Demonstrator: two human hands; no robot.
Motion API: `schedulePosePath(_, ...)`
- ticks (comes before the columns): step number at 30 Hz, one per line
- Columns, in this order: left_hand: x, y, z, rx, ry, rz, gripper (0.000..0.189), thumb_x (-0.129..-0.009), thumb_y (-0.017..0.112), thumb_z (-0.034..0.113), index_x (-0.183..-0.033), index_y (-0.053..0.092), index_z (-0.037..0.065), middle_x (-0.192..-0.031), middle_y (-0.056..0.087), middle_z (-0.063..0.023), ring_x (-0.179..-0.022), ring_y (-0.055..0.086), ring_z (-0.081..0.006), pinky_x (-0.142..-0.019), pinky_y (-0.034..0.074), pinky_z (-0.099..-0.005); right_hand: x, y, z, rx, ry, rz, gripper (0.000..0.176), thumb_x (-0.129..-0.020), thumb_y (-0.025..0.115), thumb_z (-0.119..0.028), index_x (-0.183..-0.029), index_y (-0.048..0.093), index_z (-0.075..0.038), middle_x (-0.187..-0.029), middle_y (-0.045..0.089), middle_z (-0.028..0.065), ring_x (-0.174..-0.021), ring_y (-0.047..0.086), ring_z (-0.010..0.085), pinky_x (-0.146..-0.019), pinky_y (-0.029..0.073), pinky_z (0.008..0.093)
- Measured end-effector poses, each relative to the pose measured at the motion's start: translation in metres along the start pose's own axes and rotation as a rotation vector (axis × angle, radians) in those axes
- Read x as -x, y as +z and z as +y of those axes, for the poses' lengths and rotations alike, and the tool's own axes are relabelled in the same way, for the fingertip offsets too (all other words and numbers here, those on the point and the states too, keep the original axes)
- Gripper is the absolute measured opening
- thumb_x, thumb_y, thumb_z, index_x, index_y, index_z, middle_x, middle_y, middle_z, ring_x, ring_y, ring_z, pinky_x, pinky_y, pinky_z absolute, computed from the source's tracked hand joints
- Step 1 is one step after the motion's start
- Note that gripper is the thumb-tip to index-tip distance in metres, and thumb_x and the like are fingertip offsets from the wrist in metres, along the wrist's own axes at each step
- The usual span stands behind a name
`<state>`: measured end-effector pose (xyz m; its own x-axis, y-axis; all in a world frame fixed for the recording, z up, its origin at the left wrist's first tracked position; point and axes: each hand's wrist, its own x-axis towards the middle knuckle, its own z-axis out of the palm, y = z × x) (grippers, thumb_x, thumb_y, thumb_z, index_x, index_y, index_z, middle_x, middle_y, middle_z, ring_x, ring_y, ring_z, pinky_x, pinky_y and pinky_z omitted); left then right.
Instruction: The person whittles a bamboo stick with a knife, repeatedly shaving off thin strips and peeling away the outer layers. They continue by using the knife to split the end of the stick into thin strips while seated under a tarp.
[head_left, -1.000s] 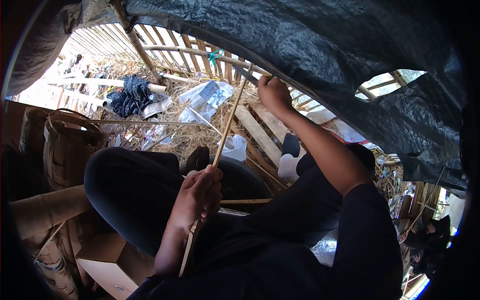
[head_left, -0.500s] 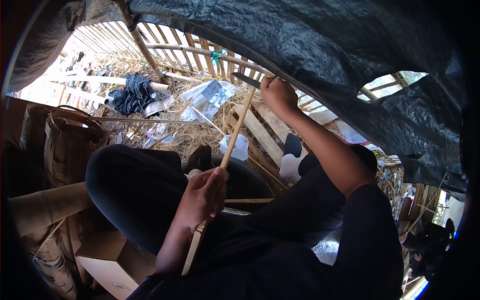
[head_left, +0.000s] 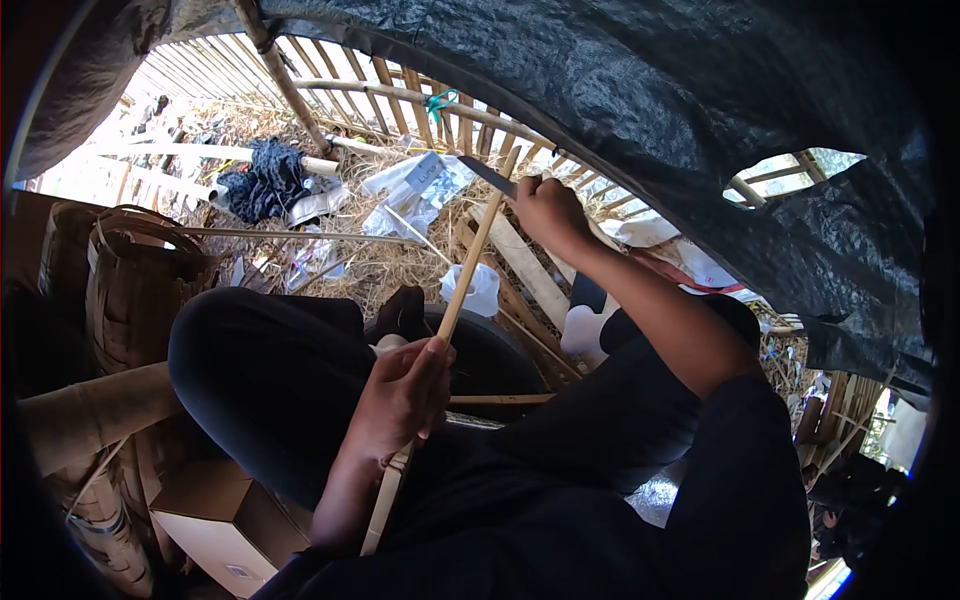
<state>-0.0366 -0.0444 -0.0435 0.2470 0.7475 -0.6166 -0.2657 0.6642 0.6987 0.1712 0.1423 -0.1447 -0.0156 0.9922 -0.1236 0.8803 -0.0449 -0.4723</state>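
My left hand (head_left: 402, 398) is wrapped round a long, pale bamboo strip (head_left: 469, 268), which slants from my lap up and away to the right. The strip's lower end passes beneath my wrist. Further up, my right hand (head_left: 551, 214) is closed on a knife, its handle hidden in my fist. The dark knife blade (head_left: 486, 176) points up and left, crossing the strip a little below its far tip.
Woven bamboo baskets (head_left: 135, 280) and a cardboard box (head_left: 215, 515) stand at my left, near a thick bamboo pole (head_left: 100, 415). Black plastic sheeting (head_left: 640, 110) hangs overhead to the right. Straw, plastic litter and a dark cloth (head_left: 265, 180) lie before the slatted fence (head_left: 385, 95).
My right hand and the knife have come slightly down and nearer along the strip, whose far tip now shows above the blade. The left hand keeps its hold.
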Motion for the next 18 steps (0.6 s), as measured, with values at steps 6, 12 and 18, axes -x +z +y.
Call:
schedulePosePath(6, 0.002, 0.006, 0.005, -0.007, 0.009, -0.022, 0.035, -0.104, 0.042, 0.034, -0.090, 0.051, 0.003, -0.049, 0.042, 0.0017, -0.033, 0.037, -0.0057, -0.034, 0.030, -0.0201, -0.032, -0.020, 0.005, -0.056, 0.124, 0.149, 0.054, -0.093, 0.036, -0.035, -0.069, 0.067, 0.004, -0.069, 0.064, 0.0291, -0.073, 0.067, 0.0464, -0.070, 0.055, 0.0525)
schedulePosePath(12, 0.003, 0.000, 0.000, -0.014, -0.002, -0.017, 0.035, -0.104, 0.042, 0.034, -0.090, 0.051, 0.003, -0.048, 0.041, 0.0019, -0.033, 0.036, -0.0058, -0.033, 0.030, -0.0202, -0.007, -0.011, -0.013, 0.041, 0.012, 0.088, 0.053, -0.093, 0.037, -0.034, -0.068, 0.067, 0.002, -0.070, 0.065, 0.0271, -0.071, 0.067, 0.0448, -0.069, 0.055, 0.0517)
schedulePosePath(18, 0.008, 0.002, 0.002, -0.004, 0.016, -0.003, 0.032, -0.103, 0.046, 0.032, -0.090, 0.053, 0.004, -0.048, 0.039, 0.0037, -0.033, 0.032, -0.0044, -0.034, 0.026, -0.0202, -0.002, -0.005, -0.014, 0.001, 0.085, 0.095, 0.055, -0.093, 0.035, -0.035, -0.068, 0.066, 0.003, -0.072, 0.065, 0.0281, -0.071, 0.067, 0.0452, -0.069, 0.055, 0.0524)
